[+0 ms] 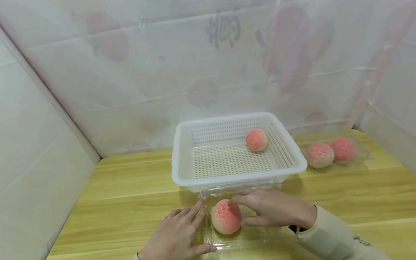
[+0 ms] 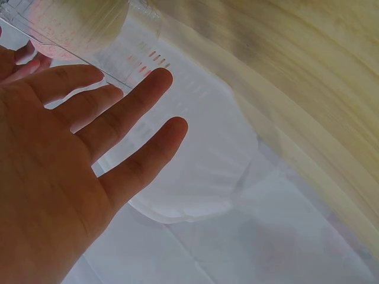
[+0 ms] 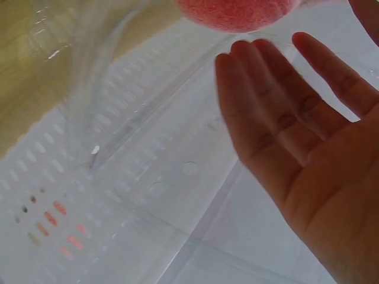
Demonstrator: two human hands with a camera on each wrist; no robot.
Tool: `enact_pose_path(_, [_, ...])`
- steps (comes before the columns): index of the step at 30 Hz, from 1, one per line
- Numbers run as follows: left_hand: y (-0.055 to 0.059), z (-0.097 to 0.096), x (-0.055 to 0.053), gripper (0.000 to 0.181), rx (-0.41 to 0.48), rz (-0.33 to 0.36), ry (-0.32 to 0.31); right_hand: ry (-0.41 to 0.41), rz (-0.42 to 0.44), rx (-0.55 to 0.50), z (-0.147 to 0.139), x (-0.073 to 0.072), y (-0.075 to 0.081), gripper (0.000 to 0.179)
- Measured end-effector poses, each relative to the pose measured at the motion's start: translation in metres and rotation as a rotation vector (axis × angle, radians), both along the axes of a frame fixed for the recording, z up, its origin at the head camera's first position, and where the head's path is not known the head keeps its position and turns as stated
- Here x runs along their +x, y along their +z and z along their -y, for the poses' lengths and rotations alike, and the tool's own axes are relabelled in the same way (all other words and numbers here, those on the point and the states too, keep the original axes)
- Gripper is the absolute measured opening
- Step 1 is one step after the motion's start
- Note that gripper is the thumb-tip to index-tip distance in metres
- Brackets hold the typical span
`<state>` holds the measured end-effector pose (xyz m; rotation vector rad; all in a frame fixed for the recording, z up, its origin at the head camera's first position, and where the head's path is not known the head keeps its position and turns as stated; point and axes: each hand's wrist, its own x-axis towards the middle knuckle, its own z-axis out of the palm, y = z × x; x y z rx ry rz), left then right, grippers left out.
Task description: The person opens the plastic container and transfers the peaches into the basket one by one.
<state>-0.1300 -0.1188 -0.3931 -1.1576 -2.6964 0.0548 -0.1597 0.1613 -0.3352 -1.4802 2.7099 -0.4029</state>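
Observation:
A pink and cream peach-like ball (image 1: 226, 216) sits in the left part of a clear plastic clamshell box (image 1: 254, 235) on the table. My left hand (image 1: 176, 236) lies along the box's left side, fingers spread, with the thumb at its front left corner. From the right, my right hand (image 1: 274, 207) reaches over the box, its index fingertip at the top of the ball and its thumb beside it. Its fingers look nearly straight in the right wrist view, just short of the ball (image 3: 237, 12). In the left wrist view, the ball (image 2: 77, 26) shows through the clear plastic.
Behind the box stands a white perforated basket (image 1: 239, 176) with one similar ball (image 1: 256, 140) inside. To its right, another clear box (image 1: 362, 155) holds two more balls (image 1: 320, 155). Pale printed sheets (image 1: 143, 69) enclose the wooden table (image 1: 132, 202) at the back and sides.

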Motion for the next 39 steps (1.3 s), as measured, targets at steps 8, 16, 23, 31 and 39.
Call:
enact_pose_path(8, [0.002,0.0,-0.002,0.088,0.0,-0.006,-0.001,-0.014,-0.031,0.004,0.011,-0.003,0.003,0.037])
enact_pose_path(16, [0.002,-0.002,-0.002,0.088,-0.004,-0.012,-0.006,-0.008,-0.052,0.048,0.017,-0.003,0.004,0.039])
enact_pose_path(23, [0.001,-0.002,-0.002,0.089,-0.002,-0.027,-0.011,-0.001,-0.047,0.088,0.024,-0.006,0.005,0.042])
enact_pose_path(31, [0.0,-0.001,0.001,0.088,-0.013,-0.005,-0.005,-0.019,0.011,0.18,0.032,-0.002,0.002,0.053])
enact_pose_path(39, [0.0,-0.001,0.001,0.087,-0.014,-0.001,0.003,0.008,0.005,0.203,0.037,-0.002,0.004,0.052])
